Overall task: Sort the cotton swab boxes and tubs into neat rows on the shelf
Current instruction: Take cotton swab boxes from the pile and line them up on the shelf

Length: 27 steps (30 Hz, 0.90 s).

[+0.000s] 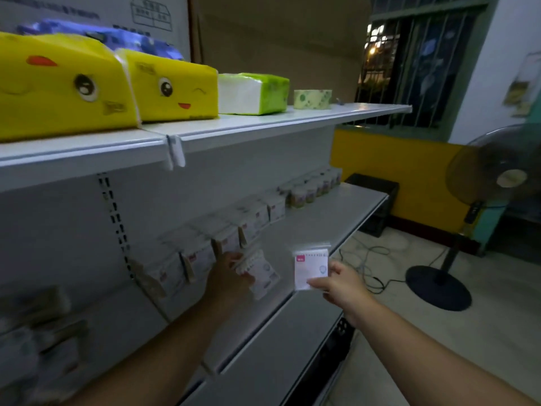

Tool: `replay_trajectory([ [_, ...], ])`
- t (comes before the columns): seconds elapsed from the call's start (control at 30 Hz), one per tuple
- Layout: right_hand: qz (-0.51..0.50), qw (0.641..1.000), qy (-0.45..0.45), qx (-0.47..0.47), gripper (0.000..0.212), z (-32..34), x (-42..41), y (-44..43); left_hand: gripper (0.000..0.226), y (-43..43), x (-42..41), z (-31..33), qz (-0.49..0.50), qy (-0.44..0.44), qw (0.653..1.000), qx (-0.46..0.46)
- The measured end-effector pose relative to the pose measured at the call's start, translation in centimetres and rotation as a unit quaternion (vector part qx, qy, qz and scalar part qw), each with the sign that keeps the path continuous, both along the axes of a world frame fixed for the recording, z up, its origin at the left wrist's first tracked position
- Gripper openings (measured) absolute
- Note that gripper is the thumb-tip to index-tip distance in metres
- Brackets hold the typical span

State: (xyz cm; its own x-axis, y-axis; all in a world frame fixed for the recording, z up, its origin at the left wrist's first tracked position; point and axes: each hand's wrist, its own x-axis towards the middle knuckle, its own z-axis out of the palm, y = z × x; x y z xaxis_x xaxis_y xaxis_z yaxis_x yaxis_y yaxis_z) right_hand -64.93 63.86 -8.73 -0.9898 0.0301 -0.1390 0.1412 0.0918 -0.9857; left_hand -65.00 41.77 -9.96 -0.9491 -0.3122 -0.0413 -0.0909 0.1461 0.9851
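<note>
Carefully now: you have one pack in each hand, so deal with them one at a time. Your left hand (229,272) grips a small white plastic-wrapped box of cotton swabs (262,272), held tilted just in front of the row of white swab boxes (205,247) along the back of the grey metal lower shelf (336,218). The hand is blurred, so I cannot tell exactly how the fingers lie, only that they are closed on the box. Your right hand (341,284) pinches the lower corner of a flat white square swab box with a pink label (308,266) between thumb and fingertips. It is out over the shelf's front edge, well apart from the row.

I judge that the left box should go in first. Turn it upright so its printed face looks forward like its neighbours. Slide it back to the rear panel and close it against the box beside it without toppling that one; the row looks uneven, though blur makes this hard to confirm. Then bring the right-hand box in beside it, taking a fuller grip first, since a corner pinch lets it swing. Keep boxes with boxes: the round pale tubs (310,193) sit in their own group at the far end.
</note>
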Motion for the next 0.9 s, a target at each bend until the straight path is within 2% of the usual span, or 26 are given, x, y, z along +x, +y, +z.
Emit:
replay_trajectory([
  [0.17,0.029,0.999,0.022,0.008,0.023,-1.3,-7.8,0.0,0.034,1.8,-4.8,-1.1,0.014,0.025,0.988,-0.152],
  [0.27,0.061,0.994,0.063,0.069,0.018,-1.8,-13.4,0.5,0.03,3.0,-8.2,-0.9,0.066,0.056,0.965,-0.247],
  [0.43,0.135,0.965,0.114,0.192,0.022,-2.5,-22.2,2.5,0.03,4.9,-14.3,0.6,0.153,0.074,0.911,-0.376],
  [0.5,0.147,0.967,0.118,0.174,0.024,-2.6,-25.1,2.6,0.03,5.3,-16.6,1.0,0.161,0.068,0.879,-0.444],
  [0.6,0.194,0.962,0.127,0.143,0.026,-2.8,-28.7,1.8,0.028,5.3,-19.2,1.5,0.182,0.008,0.833,-0.522],
  [0.7,0.24,0.937,0.17,0.186,0.027,-3.7,-31.5,0.6,0.03,5.2,-20.3,1.2,0.18,-0.021,0.789,-0.587],
  [0.83,0.29,0.898,0.172,0.283,0.052,-4.6,-34.1,-1.1,0.045,5.6,-20.6,0.9,0.19,-0.035,0.755,-0.627],
  [0.9,0.295,0.891,0.186,0.291,0.064,-4.9,-34.5,-1.7,0.057,5.6,-20.9,0.5,0.167,-0.076,0.733,-0.655],
])
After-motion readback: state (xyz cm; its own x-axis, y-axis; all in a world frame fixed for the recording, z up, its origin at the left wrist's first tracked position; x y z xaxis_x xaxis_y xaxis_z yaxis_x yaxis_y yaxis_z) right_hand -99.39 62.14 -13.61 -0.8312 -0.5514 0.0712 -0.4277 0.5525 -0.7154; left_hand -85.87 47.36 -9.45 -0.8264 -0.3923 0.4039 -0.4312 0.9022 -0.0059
